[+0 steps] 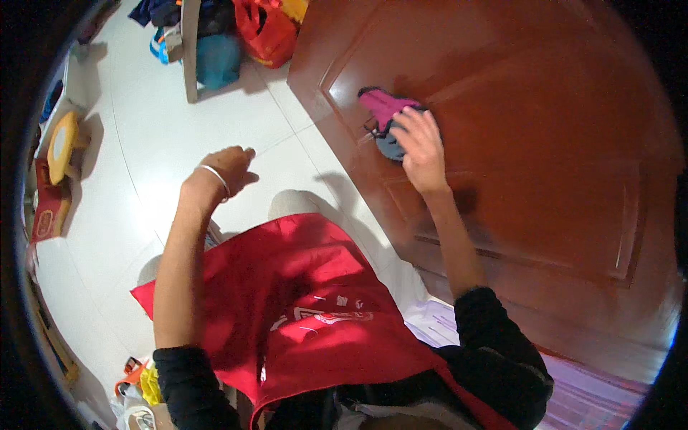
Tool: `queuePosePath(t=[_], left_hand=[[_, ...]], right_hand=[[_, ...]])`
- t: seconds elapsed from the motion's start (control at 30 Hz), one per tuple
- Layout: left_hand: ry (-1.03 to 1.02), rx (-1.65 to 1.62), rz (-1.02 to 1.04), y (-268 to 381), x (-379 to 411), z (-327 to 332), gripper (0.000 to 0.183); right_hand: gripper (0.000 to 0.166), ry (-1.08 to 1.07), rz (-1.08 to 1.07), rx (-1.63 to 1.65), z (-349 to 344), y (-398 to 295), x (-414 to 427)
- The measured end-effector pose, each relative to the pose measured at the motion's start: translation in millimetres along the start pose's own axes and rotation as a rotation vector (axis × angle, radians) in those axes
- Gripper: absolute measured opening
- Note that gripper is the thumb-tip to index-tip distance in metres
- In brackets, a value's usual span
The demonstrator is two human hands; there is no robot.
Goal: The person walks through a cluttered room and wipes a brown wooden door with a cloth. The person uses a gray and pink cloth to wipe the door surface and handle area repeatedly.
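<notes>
My right hand (419, 148) reaches over a pink and grey fabric item (388, 107) with dark trim, in front of a reddish-brown wooden panel (537, 161). Its fingers overlap the grey part; the thumb side is hidden, so whether they grip it is unclear. What holds the fabric up there cannot be seen. My left hand (230, 167) hangs over the pale tiled floor with nothing in it, fingers apart and a light-coloured bangle at the wrist. A red apron (317, 269) bearing white print covers my front.
An upright wooden leg (190, 54) stands beside a teal object (217, 62) and a red bag (266, 35) at the top. On the left are a yellow stool (63, 148) and a red box (48, 215). Plastic bags (142, 384) lie at lower left. Purple striped fabric (586, 389) shows lower right.
</notes>
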State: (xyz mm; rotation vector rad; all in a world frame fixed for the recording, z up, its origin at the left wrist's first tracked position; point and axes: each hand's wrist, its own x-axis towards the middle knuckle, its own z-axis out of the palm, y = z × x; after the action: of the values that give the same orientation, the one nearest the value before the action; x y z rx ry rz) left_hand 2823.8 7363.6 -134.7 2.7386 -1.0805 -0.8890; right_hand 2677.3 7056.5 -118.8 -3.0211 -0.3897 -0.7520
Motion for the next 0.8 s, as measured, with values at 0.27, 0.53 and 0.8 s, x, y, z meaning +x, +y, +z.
queuePosePath(t=[0.27, 0.53, 0.8], left_hand=[[-0.086, 0.103, 0.089, -12, 19, -2, 0.047], [-0.053, 0.052, 0.220, -110, 60, 27, 0.053], [-0.129, 0.139, 0.256, -64, 101, 25, 0.052]], right_hand=[[0.017, -0.174, 0.193, 0.038, -18, -22, -112], [0.022, 0.186, 0.196, -0.346, -177, -62, -73], [0.028, 0.377, 0.357, -0.962, -329, -74, -137]])
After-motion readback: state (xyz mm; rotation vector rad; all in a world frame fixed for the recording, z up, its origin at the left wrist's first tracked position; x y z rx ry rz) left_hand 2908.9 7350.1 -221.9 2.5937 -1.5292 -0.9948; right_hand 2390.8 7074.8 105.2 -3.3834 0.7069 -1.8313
